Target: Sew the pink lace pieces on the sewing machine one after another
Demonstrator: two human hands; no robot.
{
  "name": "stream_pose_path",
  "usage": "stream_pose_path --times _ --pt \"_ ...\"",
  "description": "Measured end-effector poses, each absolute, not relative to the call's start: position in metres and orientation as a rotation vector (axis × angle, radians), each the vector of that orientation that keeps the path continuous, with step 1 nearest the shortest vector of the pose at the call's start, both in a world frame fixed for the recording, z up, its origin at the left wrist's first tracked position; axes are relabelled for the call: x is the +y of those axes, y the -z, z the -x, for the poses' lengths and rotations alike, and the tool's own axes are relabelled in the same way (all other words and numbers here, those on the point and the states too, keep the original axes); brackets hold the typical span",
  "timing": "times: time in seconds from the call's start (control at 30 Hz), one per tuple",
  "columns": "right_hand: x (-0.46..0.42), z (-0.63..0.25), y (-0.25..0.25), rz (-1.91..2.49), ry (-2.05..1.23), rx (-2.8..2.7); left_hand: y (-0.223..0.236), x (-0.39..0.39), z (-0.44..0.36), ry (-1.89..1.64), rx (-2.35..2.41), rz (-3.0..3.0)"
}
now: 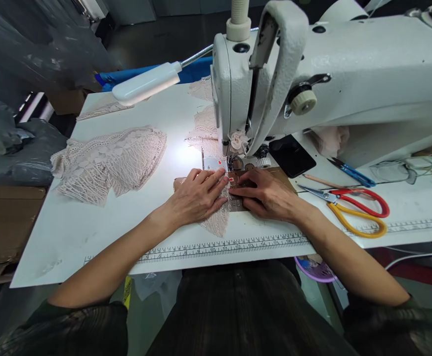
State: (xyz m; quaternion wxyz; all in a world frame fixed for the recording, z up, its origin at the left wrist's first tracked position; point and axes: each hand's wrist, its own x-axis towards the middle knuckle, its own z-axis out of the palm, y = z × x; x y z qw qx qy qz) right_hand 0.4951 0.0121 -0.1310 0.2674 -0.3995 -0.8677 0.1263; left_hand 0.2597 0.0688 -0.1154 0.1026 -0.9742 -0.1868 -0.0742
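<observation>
Lying flat and nearly straight-fingered, the left hand [201, 195] is pressing lace [218, 225] before the machine [342, 94]; the right hand [262, 195] is curling half-open beside it, grip unclear. Probably light, soft and easily snagged, the lace is favouring fingertip guidance along its edges.

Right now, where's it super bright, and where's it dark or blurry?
Head view: glare washes the table white left of the machine, likely from the lamp; head view: the floor behind is dim, and the sleeves look dark and soft.
</observation>
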Motion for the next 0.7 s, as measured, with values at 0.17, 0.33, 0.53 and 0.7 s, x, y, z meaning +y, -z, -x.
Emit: stream_pose_path --times 0.17,0.33,0.53,0.7 --pt "0.009 -0.491 0.129 1.083 -0.334 -2.357 0.114 0.079 -0.262 0.146 -0.577 2.891" --pt "0.009 -0.487 0.130 1.241 -0.285 -2.375 0.107 0.092 -0.263 0.148 -0.561 2.979" --pt "0.009 -0.487 0.131 1.252 -0.314 -2.365 0.111 0.095 -0.265 0.226 -0.631 2.982" --pt "0.008 -0.488 0.132 1.257 -0.306 -2.365 0.113 0.095 -0.265 0.230 -0.616 2.972"
